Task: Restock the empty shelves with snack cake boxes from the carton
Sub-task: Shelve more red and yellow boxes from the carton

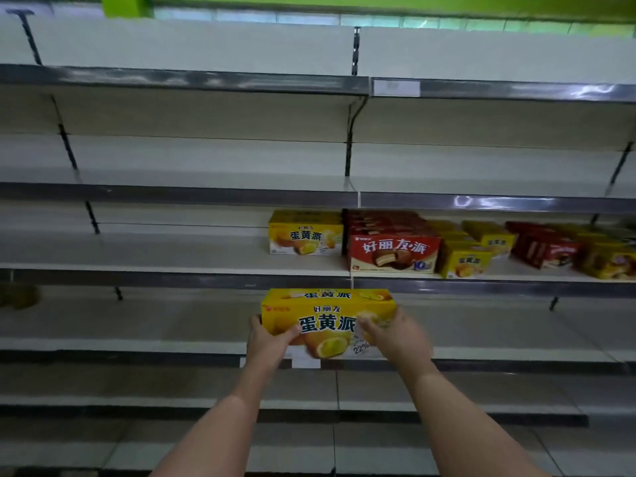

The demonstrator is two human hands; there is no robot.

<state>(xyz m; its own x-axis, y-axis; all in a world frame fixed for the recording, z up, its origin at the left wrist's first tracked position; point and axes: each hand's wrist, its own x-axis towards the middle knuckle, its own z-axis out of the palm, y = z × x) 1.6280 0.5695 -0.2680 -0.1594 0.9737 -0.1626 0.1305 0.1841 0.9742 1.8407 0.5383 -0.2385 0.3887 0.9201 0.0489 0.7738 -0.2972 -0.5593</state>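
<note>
A yellow snack cake box (327, 321) is held in front of the shelves, below the stocked shelf (172, 266). Its left end is gripped by the left hand (266, 339), fingers curled round it. Its right end is gripped by the right hand (395, 339), which is blurred. Above the fingers stand a yellow box (304, 235) and red boxes (394, 253); further right, more boxes (550, 246).

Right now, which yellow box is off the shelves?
The large yellow box gripped by left hand and right hand; the other yellow boxes sit on the shelf.
</note>
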